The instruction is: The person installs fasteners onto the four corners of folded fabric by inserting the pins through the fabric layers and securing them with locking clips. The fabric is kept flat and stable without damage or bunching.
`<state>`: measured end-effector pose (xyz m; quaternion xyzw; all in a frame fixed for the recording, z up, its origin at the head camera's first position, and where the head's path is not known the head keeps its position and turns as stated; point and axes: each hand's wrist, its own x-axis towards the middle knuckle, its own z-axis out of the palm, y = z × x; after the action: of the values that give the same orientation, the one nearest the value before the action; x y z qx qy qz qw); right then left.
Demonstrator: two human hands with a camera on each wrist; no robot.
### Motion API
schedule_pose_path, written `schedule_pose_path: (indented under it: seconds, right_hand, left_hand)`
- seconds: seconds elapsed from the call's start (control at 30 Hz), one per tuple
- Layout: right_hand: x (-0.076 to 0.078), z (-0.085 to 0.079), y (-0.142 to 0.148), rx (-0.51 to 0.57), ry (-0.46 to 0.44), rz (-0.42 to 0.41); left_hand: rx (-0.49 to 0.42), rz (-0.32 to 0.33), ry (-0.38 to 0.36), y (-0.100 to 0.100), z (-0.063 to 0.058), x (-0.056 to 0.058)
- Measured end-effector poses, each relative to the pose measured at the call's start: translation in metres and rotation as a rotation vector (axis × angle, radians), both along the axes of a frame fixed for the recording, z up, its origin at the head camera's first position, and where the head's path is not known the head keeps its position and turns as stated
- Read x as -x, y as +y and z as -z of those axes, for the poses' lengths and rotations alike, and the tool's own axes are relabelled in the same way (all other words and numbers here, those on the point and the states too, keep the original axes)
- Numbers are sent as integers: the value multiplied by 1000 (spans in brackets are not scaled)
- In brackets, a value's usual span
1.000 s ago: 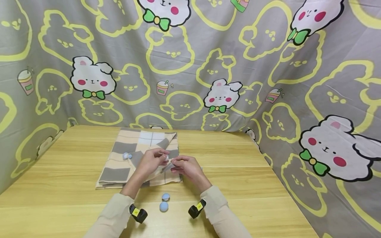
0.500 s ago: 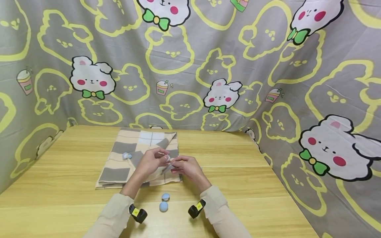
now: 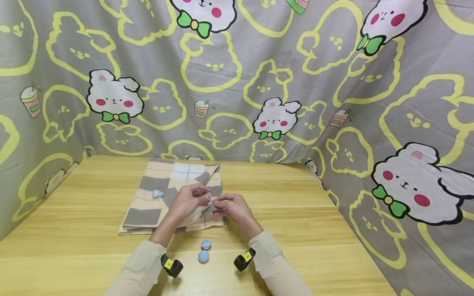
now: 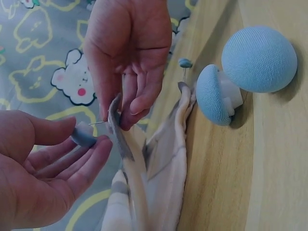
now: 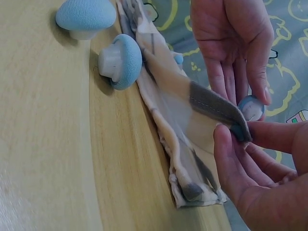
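Note:
My left hand (image 3: 189, 201) pinches a small blue fabric-covered quilt clip cap (image 4: 85, 137) with a white underside, between thumb and fingers. A thin metal pin (image 4: 98, 123) spans the short gap from the cap to the lifted corner of a plaid cloth (image 3: 142, 218). My right hand (image 3: 235, 207) pinches that corner, and a blue piece (image 5: 237, 132) shows between its fingertips, partly hidden by the fabric. Both hands are over the right part of the folded cloth. On the cloth's left side sits another blue and white clip (image 3: 157, 193).
Two blue mushroom-shaped clips (image 3: 203, 257) lie on the wooden table (image 3: 289, 230) between the forearms, in front of the cloth. A small blue disc (image 4: 185, 63) on a pin shows beyond the cloth in the left wrist view. Patterned curtains (image 3: 229, 90) enclose the table.
The right fingertips have shifted very slightly, and a bit of blue shows at them. The cap in the left fingers has moved a little; cloth and table clips stay where they were.

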<state>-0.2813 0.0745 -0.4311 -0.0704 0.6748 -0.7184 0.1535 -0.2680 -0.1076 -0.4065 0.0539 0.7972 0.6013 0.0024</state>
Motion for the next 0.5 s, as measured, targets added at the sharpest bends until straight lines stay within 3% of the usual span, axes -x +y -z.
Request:
schedule_pose_path:
  seconds: [0.5]
  right_hand:
    - [1,1,-1,-4,-21,13]
  left_hand:
    - [159,-39,111,2,0,-1]
